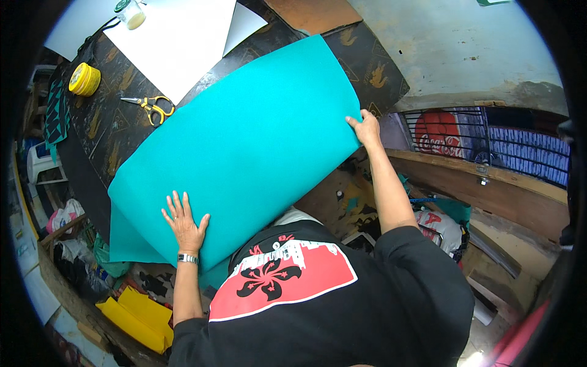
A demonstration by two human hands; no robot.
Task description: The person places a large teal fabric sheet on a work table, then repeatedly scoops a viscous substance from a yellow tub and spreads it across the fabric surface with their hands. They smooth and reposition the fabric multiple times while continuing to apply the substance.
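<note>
A large teal sheet, felt-like in look, lies across the dark patterned tabletop and hangs over its near side, folded or curled at the lower left. My left hand rests flat on the sheet near that lower-left part, fingers spread. At the right edge, my right hand grips the sheet, thumb on top and the other fingers partly hidden at the border. Just beyond the sheet's far left edge are scissors with yellow-and-black handles, their blades pointing left.
White sheets cover the far table, with a green-lidded jar on them. A yellow tub stands at the left. Brown board lies at the back. Bags and yellow material lie below left; a wooden ledge runs along the right.
</note>
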